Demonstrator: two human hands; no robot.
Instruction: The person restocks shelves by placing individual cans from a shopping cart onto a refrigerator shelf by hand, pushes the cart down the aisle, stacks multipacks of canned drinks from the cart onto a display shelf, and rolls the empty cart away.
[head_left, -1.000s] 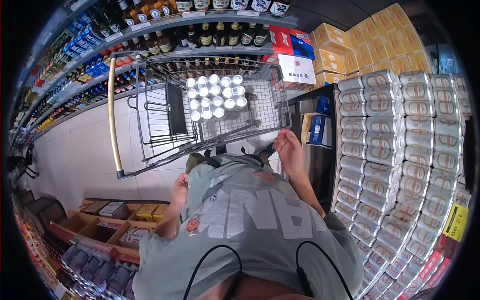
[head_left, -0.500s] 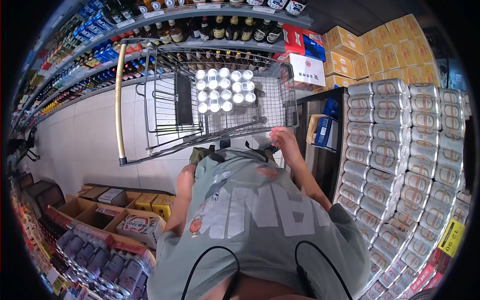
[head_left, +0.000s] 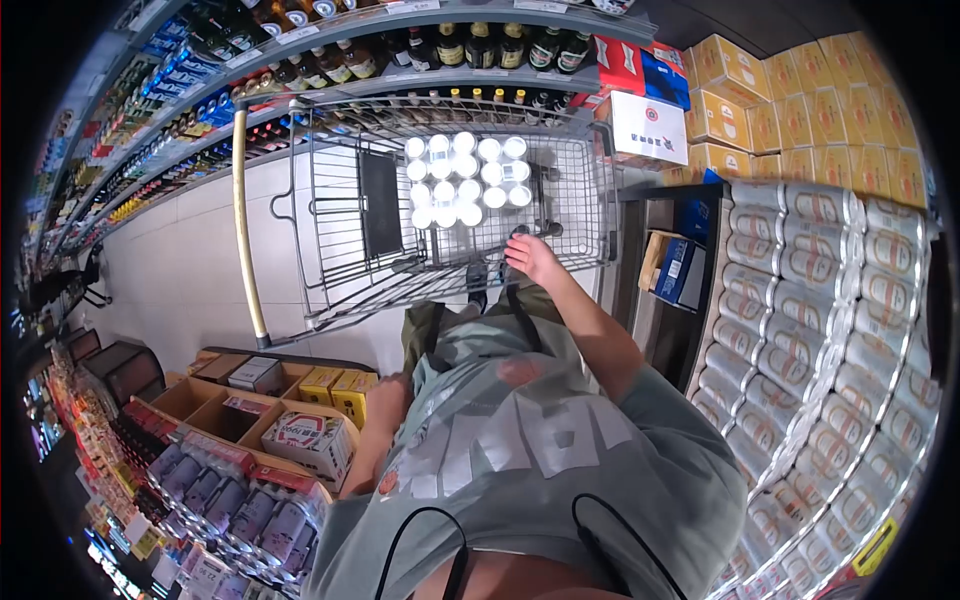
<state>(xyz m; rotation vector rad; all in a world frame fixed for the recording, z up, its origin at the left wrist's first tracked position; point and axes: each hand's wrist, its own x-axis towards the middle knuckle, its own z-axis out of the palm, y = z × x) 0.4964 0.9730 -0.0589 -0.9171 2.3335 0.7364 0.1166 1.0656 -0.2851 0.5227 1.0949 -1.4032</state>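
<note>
A wire shopping cart (head_left: 380, 205) stands before me, its pale yellow handle (head_left: 245, 225) at the left. Packs of white-topped cans (head_left: 443, 190) sit upright inside the basket in two groups. My right hand (head_left: 532, 258) is at the near side of the basket, just short of the cans, with fingers stretched and nothing in them. Whether it touches the wire rim I cannot tell. My left hand (head_left: 388, 398) hangs low beside my shirt, close to yellow boxes (head_left: 352, 393); its fingers are hidden.
Shelves of bottles (head_left: 480, 45) run behind the cart. Silver can packs (head_left: 790, 320) are stacked high on my right, with orange-yellow cartons (head_left: 815, 120) beyond. A dark rack (head_left: 705, 290) holds a blue box (head_left: 678, 272). Cardboard bins (head_left: 190, 400) and purple can packs (head_left: 240, 515) stand at left.
My right hand has moved left, closer to the cans. My left hand has dropped back beside my body. The view has shifted, so the cart's contents and stacks sit farther right.
</note>
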